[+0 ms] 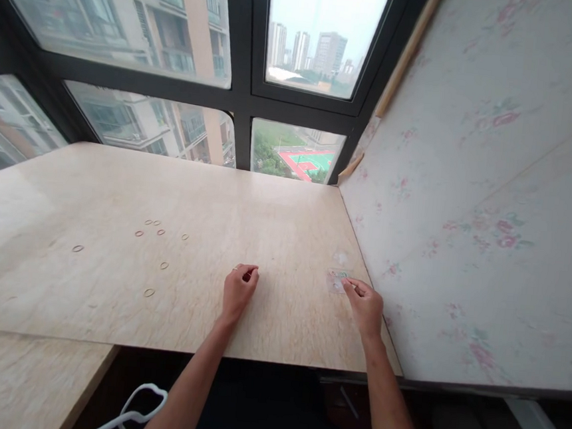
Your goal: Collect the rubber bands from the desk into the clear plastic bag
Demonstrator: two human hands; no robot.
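My right hand (364, 307) pinches the edge of a small clear plastic bag (335, 282) with coloured marks, lying flat on the marbled tabletop (285, 221). Just beyond it lies another small, pale, see-through piece (341, 256). My left hand (240, 290) rests on the table nearer the middle, its thumb and fingertips pressed together. Whatever sits between those fingers, if anything, is too small to make out. Off to the left are several thin rings, like small rubber bands, including a red one (161, 232), a yellowish one (149, 293) and a dark one (78, 248).
A flowered wall (466, 210) borders the table on the right. Dark-framed windows (243, 97) rise behind its far edge. Below the front edge at left, a white looped object (148, 389) shows beside a lower marbled surface (16, 378).
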